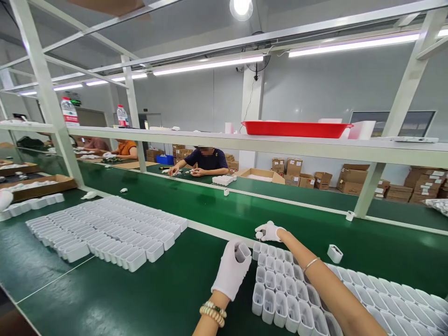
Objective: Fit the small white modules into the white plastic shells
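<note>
My left hand (231, 268), in a white glove with beaded bracelets at the wrist, is closed round one small white plastic housing (242, 252) just left of a packed block of the same white housings (283, 289) on the green bench. My right hand (269, 231), also gloved, reaches past the far end of that block with its fingers curled; what they grip is hidden. A thin bangle sits on my right wrist.
A large flat array of white housings (112, 228) lies at left. One loose housing (335, 253) stands right of my arm. A green conveyor (301, 219) runs behind. A red tray (297, 128) rests on the shelf above. Other seated people (206, 161) work across the line.
</note>
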A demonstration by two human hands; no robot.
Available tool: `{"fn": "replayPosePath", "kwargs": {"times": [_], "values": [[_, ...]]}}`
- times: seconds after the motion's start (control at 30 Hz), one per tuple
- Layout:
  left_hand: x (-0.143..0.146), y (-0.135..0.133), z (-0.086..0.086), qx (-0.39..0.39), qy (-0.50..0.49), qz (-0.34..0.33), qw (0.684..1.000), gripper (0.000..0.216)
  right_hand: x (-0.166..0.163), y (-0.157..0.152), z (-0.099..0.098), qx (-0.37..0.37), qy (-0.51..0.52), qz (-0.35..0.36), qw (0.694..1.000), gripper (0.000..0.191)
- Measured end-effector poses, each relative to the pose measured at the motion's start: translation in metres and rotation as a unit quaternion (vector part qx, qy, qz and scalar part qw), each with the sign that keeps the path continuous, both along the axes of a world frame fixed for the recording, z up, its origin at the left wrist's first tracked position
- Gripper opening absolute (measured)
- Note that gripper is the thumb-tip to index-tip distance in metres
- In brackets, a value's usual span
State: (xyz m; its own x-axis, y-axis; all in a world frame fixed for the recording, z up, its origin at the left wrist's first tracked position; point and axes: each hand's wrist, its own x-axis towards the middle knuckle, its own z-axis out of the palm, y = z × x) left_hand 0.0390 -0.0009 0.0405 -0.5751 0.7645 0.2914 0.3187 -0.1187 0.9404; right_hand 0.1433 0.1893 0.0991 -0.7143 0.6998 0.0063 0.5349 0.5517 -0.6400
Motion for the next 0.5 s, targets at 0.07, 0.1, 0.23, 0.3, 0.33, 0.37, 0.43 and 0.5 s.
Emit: {"fn": "replayPosePath", "kwargs": {"times": [0.07, 0.1, 0.23, 0.3, 0.33, 0.37, 0.43, 0.5], "values": [[0.001, -0.002, 0.003, 0.019, 0.009, -0.010, 1.000, 0.034, 0.004, 0.003, -0.001, -0.017, -0.030, -0.007, 0.999, 0.015], [0.002, -0.004, 0.005, 0.029, 0.016, -0.016, 0.999, 0.035, 0.005, 0.003, -0.001, -0.024, -0.037, -0.009, 0.999, 0.015], [0.008, -0.012, 0.010, 0.075, 0.054, -0.047, 0.995, 0.041, 0.023, -0.009, 0.015, -0.048, 0.012, 0.003, 0.999, 0.020], [0.012, -0.017, 0.012, 0.099, 0.100, -0.064, 0.988, 0.041, 0.045, -0.027, 0.027, -0.053, 0.057, 0.019, 0.997, 0.030], [0.015, -0.020, 0.013, 0.109, 0.129, -0.071, 0.983, 0.040, 0.058, -0.039, 0.033, -0.050, 0.082, 0.025, 0.995, 0.036], [0.018, -0.023, 0.014, 0.118, 0.158, -0.077, 0.977, 0.038, 0.073, -0.054, 0.038, -0.043, 0.103, 0.028, 0.993, 0.042], [0.025, -0.029, 0.015, 0.135, 0.206, -0.089, 0.965, 0.034, 0.103, -0.086, 0.043, -0.028, 0.127, 0.018, 0.991, 0.048], [0.031, -0.034, 0.015, 0.155, 0.242, -0.110, 0.951, 0.035, 0.128, -0.118, 0.043, -0.019, 0.135, -0.003, 0.991, 0.051]]}}
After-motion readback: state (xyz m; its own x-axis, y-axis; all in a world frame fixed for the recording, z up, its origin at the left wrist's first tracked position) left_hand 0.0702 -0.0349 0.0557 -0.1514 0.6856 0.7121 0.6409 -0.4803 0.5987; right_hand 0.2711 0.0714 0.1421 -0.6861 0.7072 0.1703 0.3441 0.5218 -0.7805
